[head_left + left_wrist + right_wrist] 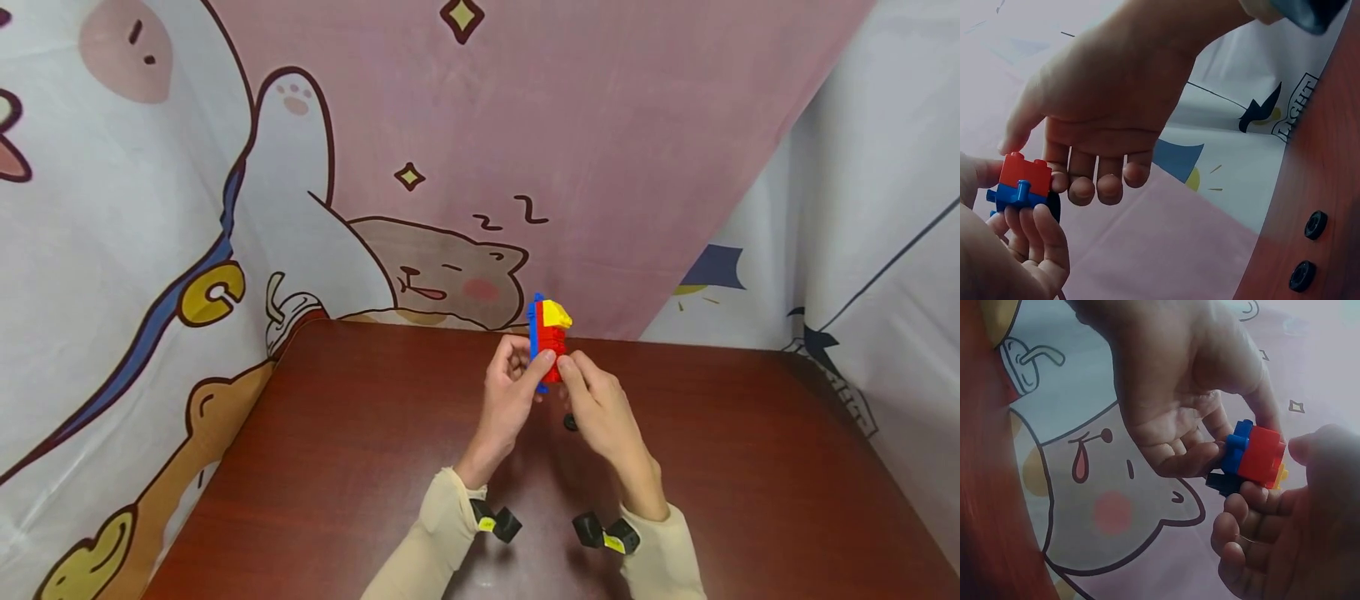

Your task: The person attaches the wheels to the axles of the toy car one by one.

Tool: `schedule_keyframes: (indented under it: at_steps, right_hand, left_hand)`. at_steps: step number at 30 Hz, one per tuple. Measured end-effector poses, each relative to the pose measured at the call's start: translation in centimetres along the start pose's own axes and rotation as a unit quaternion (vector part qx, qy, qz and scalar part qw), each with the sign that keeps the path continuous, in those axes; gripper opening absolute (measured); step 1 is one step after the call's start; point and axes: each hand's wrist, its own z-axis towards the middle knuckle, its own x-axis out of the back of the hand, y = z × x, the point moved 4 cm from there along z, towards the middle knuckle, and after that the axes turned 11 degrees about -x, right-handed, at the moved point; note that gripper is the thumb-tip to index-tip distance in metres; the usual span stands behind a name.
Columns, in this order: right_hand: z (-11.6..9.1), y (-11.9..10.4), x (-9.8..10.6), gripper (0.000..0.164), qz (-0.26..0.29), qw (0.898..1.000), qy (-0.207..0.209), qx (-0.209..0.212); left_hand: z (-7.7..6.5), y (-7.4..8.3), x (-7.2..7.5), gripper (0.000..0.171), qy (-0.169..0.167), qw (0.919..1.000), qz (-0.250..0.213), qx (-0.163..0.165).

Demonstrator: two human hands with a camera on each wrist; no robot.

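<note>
Head view: A block toy [553, 340] of red, blue and yellow bricks is held upright above the brown table [360, 433]. It is grasped by the left hand [508, 400], thumb laid on the red side; its lower red part is pinched by the right hand [606, 412]. One black wheel [571, 422] is seen just beside the right hand. Two letters "Z" [531, 210] are printed above a sleeping cat [450, 279] on the backdrop [622, 125]. A yellow label [487, 525] is carried at each wrist camera [507, 525]; its print is too small to be read.

Left wrist view: The blue bricks are supported by the left hand's fingers; the red bricks are touched by the right thumb. Two black wheels [1315, 225] are seen on the table, apart. The word "LIGHT" [1296, 111] is read on the backdrop.

Right wrist view: The block toy is held between both hands, with yellow partly hidden behind red. A dark piece [1223, 483] is seen at the blue side; its kind cannot be told.
</note>
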Motion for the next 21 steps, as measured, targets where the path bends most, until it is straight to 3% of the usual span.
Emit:
schedule_keyframes:
  at_steps: [6, 15, 18, 21]
  right_hand:
    - [-0.02, 0.13, -0.12, 0.030, -0.006, 1.000, -0.011, -0.025]
    - [0.20, 0.20, -0.15, 0.033, 0.079, 0.995, -0.024, -0.060]
    - [0.20, 0.02, -0.10, 0.034, 0.102, 0.992, -0.028, -0.067]
    - [0.15, -0.04, -0.09, 0.032, 0.107, 0.991, -0.036, -0.068]
  left_hand:
    - [0.09, 0.30, 0.13, 0.034, 0.004, 0.9999, -0.015, -0.005]
    - [0.11, 0.20, 0.08, 0.027, 0.022, 0.9997, -0.004, 0.004]
    - [0.18, 0.00, 0.08, 0.028, 0.009, 0.9997, 0.014, 0.021]
    - [0.13, -0.12, -0.12, 0.034, -0.033, 0.9982, 0.018, 0.046]
